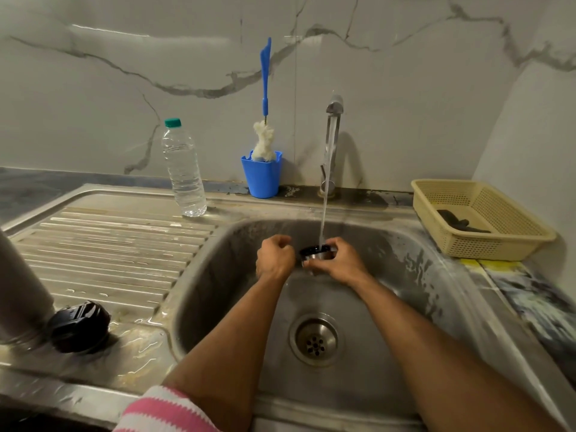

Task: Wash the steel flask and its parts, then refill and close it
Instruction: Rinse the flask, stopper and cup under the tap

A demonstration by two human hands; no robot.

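Water from the chrome tap (333, 145) at 12 o'clock falls into a small steel flask cup with a black inner rim (318, 253), gripped by the right hand (338, 260)'s curled fingers over the steel sink basin (389, 294). Left hand (276, 255), fingers curled shut in a fist, touches the cup at its 9 o'clock. Grey steel flask body (21, 294) and round black lid (79, 326) stand at 8 o'clock.

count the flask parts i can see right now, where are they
3. The flask body stands at the left edge of the drainboard, the black lid lies beside it, and the steel cup is in the right hand under the tap stream. Others may be out of frame.
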